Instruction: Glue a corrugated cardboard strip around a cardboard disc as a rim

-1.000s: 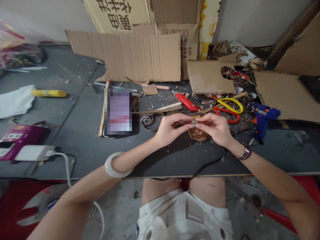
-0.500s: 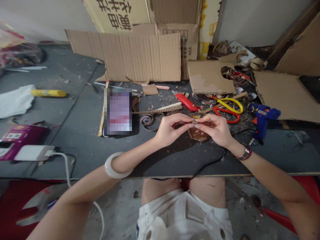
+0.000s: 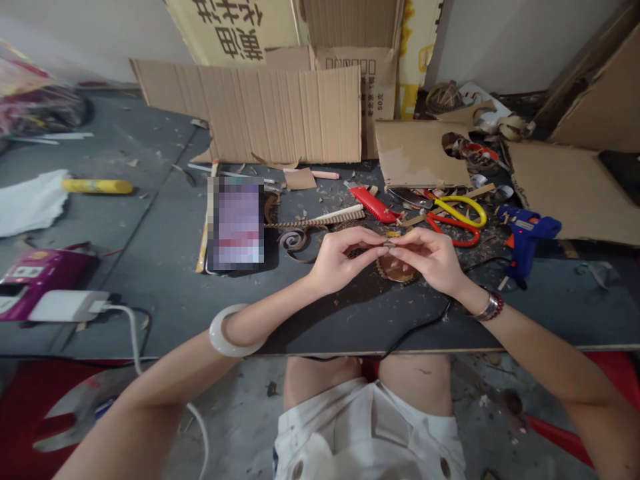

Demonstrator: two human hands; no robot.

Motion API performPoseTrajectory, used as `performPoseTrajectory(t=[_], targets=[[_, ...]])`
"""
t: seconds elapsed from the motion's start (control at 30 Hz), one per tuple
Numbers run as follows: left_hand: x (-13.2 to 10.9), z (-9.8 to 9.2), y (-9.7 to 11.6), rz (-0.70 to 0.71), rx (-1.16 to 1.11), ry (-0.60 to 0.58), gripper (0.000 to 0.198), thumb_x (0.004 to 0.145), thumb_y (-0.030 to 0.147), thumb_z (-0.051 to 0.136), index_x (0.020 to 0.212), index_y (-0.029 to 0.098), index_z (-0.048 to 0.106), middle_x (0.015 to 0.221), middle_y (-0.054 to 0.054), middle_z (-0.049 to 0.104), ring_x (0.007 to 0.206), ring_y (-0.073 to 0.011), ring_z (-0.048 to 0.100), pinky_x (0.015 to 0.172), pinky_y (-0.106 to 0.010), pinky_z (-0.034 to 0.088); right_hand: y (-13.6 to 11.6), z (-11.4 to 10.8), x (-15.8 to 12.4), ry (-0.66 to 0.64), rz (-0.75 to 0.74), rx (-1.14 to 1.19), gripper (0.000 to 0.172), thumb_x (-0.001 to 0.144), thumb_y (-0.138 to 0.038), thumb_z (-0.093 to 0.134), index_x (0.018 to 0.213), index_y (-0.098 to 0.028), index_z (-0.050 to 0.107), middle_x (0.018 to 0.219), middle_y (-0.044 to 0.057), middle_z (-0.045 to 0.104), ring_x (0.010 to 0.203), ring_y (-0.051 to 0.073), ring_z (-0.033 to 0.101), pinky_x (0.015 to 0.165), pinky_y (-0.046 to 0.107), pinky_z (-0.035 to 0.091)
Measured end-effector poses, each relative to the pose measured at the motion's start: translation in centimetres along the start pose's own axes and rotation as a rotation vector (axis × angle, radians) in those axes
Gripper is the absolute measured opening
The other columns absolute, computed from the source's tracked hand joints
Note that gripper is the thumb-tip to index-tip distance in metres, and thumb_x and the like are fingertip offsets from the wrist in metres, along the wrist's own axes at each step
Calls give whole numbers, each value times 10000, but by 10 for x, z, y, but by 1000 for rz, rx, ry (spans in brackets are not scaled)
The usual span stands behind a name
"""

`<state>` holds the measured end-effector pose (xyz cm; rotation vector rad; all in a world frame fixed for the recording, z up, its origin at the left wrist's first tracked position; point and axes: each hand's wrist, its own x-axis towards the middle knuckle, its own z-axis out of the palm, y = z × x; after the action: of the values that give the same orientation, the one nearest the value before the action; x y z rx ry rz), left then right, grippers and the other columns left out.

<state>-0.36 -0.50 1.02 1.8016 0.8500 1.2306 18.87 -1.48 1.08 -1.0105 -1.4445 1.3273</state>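
Head view: a dark workbench (image 3: 350, 323) seen from above, with both hands held over it
Left hand (image 3: 340, 257): fingertips pinching a tiny tan scrap (image 3: 387, 245) — too small to identify
Right hand (image 3: 430, 257): pinching that scrap from the other side, fingertips nearly meeting the left's
Under the hands: a round brown coiled disc (image 3: 397, 272), on the bench
Nearby, right: yellow-and-red-handled scissors (image 3: 455, 217) — beside them, a blue hot glue gun (image 3: 523, 233)
Nearby, far: a red utility knife (image 3: 373, 203)

left hand: bare left hand (image 3: 337, 261), fingers curled inward, thumb side up, fingertips (image 3: 376, 244) pinched toward the right hand
right hand: bare right hand (image 3: 433, 259), fingers curled inward, fingertips (image 3: 400, 250) meeting the left hand's
arms: slim bare forearms (image 3: 540, 340) angle inward from both sides, wrists bent, elbows wide
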Motion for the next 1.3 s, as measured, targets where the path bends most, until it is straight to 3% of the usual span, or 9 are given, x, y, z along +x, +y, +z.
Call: performPoseTrajectory(t=[0.2,0.4,0.5,0.7,0.8,0.9,1.1,1.3], targets=[[0,1,-1,-71,-68,-4,186,793,289,712,876,123,709,887,-92,730,781,-144,692,727,-241,582,1,0,0,-24,13,5,196,757,-337,738,898,-219,670,812,-3,731,587,106,676,499,206,561],[-1,2,-4,-161,-223,-76,319,784,275,723,1062,126,676,1036,-111,724,894,-164,703,842,-287,582,3,-2,2,-7,-25,-55,204,803,-352,691,951,-219,645,859,11,737,554,97,656,461,199,535],[-1,2,-5,-174,-221,-56,309,785,289,723,1048,131,688,1057,-112,723,926,-174,702,869,-296,577,5,-3,1,-17,-52,-93,214,820,-359,671,982,-221,643,898,18,737,561,99,659,468,206,539],[-1,3,-7,-162,-222,-7,300,765,313,742,1003,137,697,995,-91,740,888,-172,712,849,-293,586,4,-5,-2,48,-275,-451,204,864,-320,616,1041,-235,671,965,38,737,758,156,698,650,284,591],[-1,3,-6,-171,-221,13,281,749,303,755,964,130,699,944,-82,744,844,-162,716,822,-284,597,4,-6,-3,55,-397,-598,222,862,-292,614,1072,-239,665,966,38,732,745,157,687,653,289,583],[-2,3,-3,-146,-179,5,240,744,272,757,930,128,710,932,-79,731,822,-149,709,793,-267,602,6,-8,-3,54,-477,-664,240,840,-277,645,1078,-249,657,965,32,727,692,145,665,608,280,566],[-2,2,-4,-69,-158,-34,211,746,244,750,933,148,731,945,-77,691,830,-140,680,772,-263,599,7,-8,-3,37,-576,-748,208,847,-248,637,1055,-239,645,981,42,736,809,161,690,639,266,570],[1,1,-6,-5,-123,-29,116,782,203,718,889,162,739,908,-66,700,850,-132,665,764,-237,565,6,-8,-3,37,-661,-782,219,837,-239,659,1052,-200,639,1009,61,733,872,163,699,744,266,580]])
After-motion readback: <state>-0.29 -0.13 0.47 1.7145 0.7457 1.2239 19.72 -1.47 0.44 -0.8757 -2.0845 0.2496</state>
